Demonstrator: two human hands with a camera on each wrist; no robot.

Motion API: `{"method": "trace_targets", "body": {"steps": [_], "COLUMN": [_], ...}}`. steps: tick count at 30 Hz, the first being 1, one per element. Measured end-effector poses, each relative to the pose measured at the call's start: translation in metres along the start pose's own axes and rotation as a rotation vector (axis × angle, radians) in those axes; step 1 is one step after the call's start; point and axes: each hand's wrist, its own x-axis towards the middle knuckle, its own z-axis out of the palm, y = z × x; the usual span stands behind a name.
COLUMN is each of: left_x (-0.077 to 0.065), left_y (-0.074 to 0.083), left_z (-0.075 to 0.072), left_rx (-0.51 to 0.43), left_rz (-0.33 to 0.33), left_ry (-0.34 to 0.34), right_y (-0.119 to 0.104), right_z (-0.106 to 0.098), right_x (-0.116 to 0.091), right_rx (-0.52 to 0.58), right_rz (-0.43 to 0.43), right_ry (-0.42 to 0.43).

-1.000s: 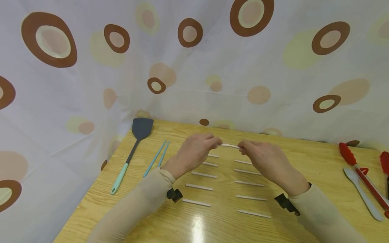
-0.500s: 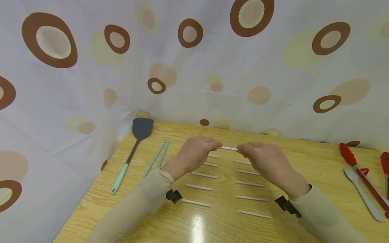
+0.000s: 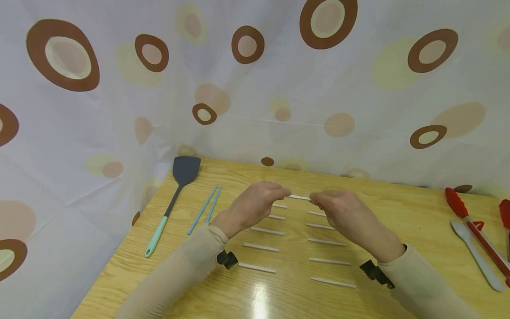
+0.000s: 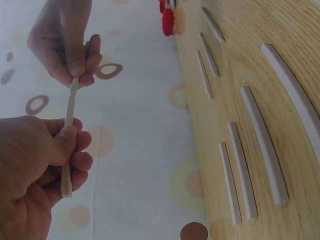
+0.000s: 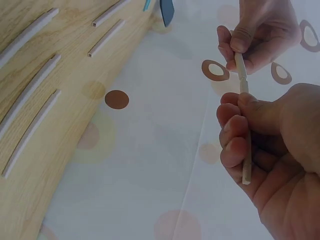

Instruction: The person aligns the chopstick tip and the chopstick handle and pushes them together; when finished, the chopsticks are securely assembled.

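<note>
Pale stick, held level between two hands

Head view: One slim pale stick [image 3: 299, 197], raised above the wooden table [image 3: 414, 206], nearly level. Left hand [image 3: 252, 207] pinching one end; right hand [image 3: 350, 215] pinching the other. Below, a left row [image 3: 260, 247] and a right row [image 3: 329, 260] of similar sticks, lying flat. Advisable, by judgement: both wrists at one height, so that the stick runs straight.

Left wrist view: Left thumb pressed against curled fingers, the stick's near end poking out below. A notch or joint [image 4: 74, 92] sits close to the right fingertips; whether one piece or two, cannot tell. Being narrow there, it probably asks for a light, even grip, with no twist or bend.

Right wrist view: Right thumb and curled fingers clasp the stick, its end jutting past them; left fingertips pinch beyond the joint. Fingertips near the joint on both sides should give the best control.
</note>
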Motion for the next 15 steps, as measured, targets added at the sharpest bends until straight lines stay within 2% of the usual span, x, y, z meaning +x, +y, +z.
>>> {"method": "trace_targets", "body": {"steps": [6,15], "left_x": [-0.0011,0.0010], "left_y": [0.0018,0.0026], "left_z": [0.0036,0.0032], "left_rx": [-0.004,0.009], "left_rz": [0.029,0.069], "left_ry": [-0.004,0.073], "right_y": [-0.0013,-0.0026], "right_z": [0.0024,0.0035], "right_x": [-0.0030,-0.0012], "right_rx": [-0.015,-0.009], "right_rz": [-0.010,-0.024], "right_ry": [0.016,0.064]}}
